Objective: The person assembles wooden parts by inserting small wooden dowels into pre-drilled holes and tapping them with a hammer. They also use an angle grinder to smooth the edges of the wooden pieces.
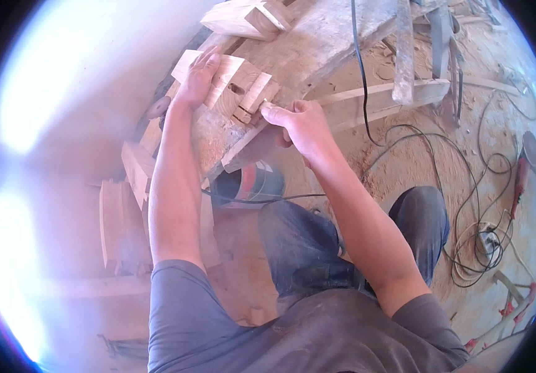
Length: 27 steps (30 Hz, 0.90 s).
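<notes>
A pale squared block of wood (pixel 223 92) lies on the bench, with a slot in one face and notched grooves at its near end. My left hand (pixel 201 78) lies flat across the top of the block, its fingers stretched over it. My right hand (pixel 302 127) is closed, thumb and fingers pinched together right at the notched end. Whatever is in that pinch is too small and hidden to name.
Another pale timber piece (pixel 246 20) lies farther up the worn bench (pixel 317 43). Below stands a dark bucket (pixel 252 183). A black cable (pixel 359 59) hangs across the right side. On the dusty floor lie tangled cords and a red angle grinder (pixel 521 177). Wooden pieces (pixel 119 221) stand at left.
</notes>
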Each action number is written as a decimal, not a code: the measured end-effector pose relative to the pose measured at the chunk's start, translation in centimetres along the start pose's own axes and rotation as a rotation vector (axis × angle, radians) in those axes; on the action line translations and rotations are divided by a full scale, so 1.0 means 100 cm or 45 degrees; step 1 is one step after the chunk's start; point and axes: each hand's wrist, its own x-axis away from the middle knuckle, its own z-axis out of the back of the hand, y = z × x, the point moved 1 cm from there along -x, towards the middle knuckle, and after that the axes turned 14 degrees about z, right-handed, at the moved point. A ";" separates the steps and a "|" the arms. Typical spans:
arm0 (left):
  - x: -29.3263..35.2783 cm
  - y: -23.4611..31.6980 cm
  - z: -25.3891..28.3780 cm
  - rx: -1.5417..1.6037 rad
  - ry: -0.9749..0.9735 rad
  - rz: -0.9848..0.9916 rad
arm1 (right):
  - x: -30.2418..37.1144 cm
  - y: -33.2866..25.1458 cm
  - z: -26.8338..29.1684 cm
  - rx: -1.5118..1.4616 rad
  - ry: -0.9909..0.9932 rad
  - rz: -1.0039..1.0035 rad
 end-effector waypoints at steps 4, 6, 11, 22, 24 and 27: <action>-0.004 -0.005 0.000 -0.002 0.031 -0.067 | 0.001 -0.003 0.001 -0.041 -0.021 -0.035; -0.003 -0.009 -0.001 -0.012 0.061 -0.083 | 0.002 -0.001 0.001 -0.028 -0.032 -0.047; -0.012 -0.023 0.001 0.238 -0.030 -0.053 | 0.002 0.013 -0.014 0.103 -0.016 0.035; -0.025 -0.040 0.001 0.154 0.027 -0.107 | 0.044 0.022 0.053 0.522 -0.128 -0.031; -0.031 -0.036 0.002 0.104 0.055 -0.154 | 0.063 0.044 0.103 0.552 -0.003 -0.074; -0.043 -0.046 -0.006 0.062 0.059 -0.179 | 0.090 0.065 0.160 0.568 0.212 -0.216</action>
